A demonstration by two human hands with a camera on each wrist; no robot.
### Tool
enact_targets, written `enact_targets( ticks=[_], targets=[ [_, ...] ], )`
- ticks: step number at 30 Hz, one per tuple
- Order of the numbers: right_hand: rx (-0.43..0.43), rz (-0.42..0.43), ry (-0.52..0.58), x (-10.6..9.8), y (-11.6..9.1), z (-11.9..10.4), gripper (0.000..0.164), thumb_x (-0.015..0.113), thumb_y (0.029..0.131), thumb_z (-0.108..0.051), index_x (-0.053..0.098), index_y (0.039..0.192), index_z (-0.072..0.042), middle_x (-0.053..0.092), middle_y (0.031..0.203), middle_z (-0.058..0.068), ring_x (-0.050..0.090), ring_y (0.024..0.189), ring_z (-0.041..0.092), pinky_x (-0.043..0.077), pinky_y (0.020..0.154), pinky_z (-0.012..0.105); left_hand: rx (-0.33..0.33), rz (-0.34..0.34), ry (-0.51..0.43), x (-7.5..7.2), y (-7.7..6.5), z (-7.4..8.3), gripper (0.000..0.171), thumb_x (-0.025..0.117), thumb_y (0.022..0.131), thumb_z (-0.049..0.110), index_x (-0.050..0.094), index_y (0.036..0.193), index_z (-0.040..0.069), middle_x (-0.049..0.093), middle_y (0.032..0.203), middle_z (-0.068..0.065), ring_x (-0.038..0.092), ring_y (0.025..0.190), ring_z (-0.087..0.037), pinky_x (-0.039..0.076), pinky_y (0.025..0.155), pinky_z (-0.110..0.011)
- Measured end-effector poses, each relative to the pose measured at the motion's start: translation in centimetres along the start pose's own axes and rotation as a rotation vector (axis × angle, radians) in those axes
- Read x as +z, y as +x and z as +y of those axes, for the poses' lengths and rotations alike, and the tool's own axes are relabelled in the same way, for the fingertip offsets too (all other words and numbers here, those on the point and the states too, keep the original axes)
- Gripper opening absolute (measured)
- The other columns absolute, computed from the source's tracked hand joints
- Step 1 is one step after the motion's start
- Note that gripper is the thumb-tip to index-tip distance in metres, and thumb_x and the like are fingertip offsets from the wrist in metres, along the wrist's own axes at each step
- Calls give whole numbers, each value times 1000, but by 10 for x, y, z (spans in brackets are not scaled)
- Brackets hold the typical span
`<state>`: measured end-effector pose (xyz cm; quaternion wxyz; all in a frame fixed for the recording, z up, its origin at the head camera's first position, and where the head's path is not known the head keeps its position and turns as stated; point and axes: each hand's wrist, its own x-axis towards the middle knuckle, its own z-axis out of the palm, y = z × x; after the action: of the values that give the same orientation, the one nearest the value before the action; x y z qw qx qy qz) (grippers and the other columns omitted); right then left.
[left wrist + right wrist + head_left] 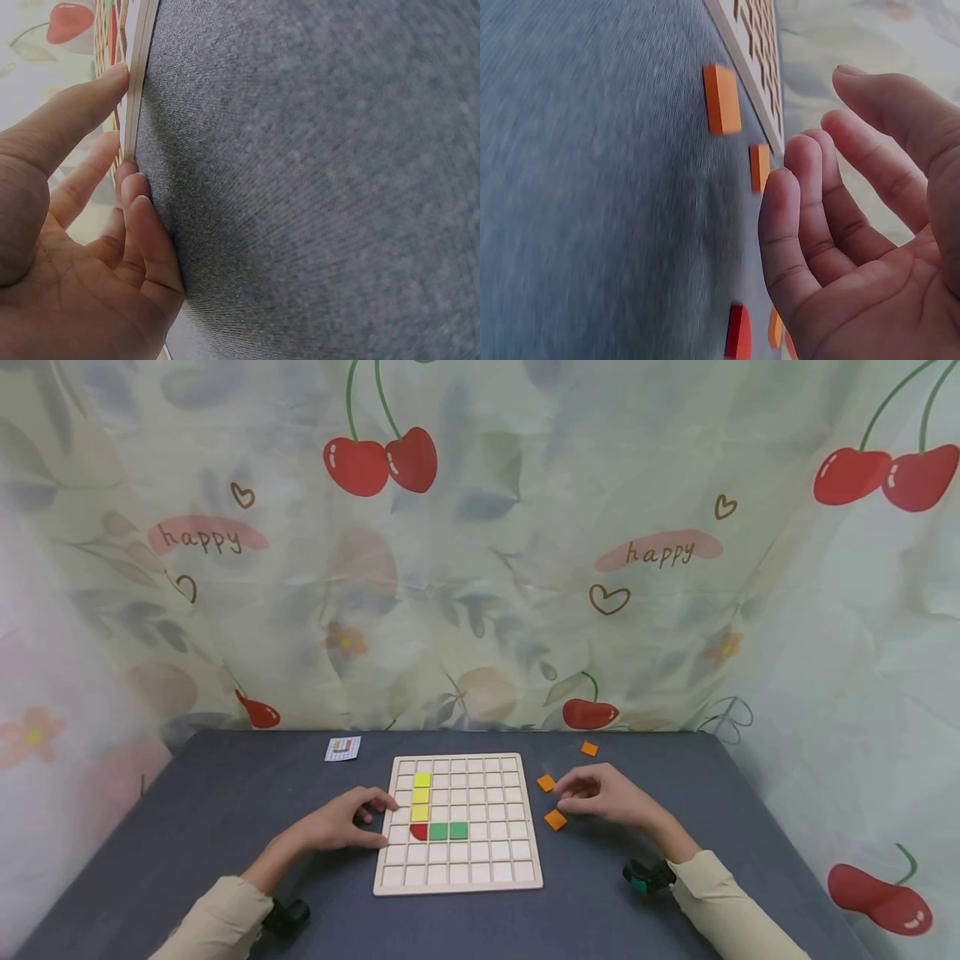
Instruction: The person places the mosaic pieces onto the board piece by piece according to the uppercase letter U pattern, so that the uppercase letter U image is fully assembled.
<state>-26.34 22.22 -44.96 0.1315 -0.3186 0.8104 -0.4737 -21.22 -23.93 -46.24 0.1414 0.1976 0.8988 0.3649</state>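
Observation:
A pale wooden grid board (480,885) lies on the dark table, holding three yellow tiles (421,796), a red rounded piece (419,832) and two green tiles (448,832). At its left edge, my left hand (348,818) rests with the thumb and index fingertip on the frame. Over on the right, my right hand (611,793) hovers beside an orange square tile (556,819) and another orange tile (546,783), thumb and fingers apart with nothing between them. Another red piece (737,331) on the table shows in the right wrist view; the hand hides it from the head view.
A third orange tile (589,748) lies farther back, near the table's rear edge. A small card (342,748) with a coloured pattern lies behind the board, to the left. A printed curtain (480,568) hangs right behind the table.

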Motion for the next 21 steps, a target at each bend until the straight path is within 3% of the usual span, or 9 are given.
enact_targets(
  ticks=[12,21],
  targets=[
    [34,54,-112,-25,-18,19,26,77,94,-18,72,111,1,69,99,4,63,84,23,52,74,31,-7,1,0,0,0,-1,46,86,85,21,65,124,12,54,116,-8,53,97,-25,45,85,-45],
    [35,71,-86,-43,-29,23,26,75,94,-13,70,113,4,70,102,9,65,87,26,52,74,31,2,-1,-2,0,0,-2,46,85,86,21,64,125,11,54,116,-8,53,99,-26,45,86,-46]
  ],
)
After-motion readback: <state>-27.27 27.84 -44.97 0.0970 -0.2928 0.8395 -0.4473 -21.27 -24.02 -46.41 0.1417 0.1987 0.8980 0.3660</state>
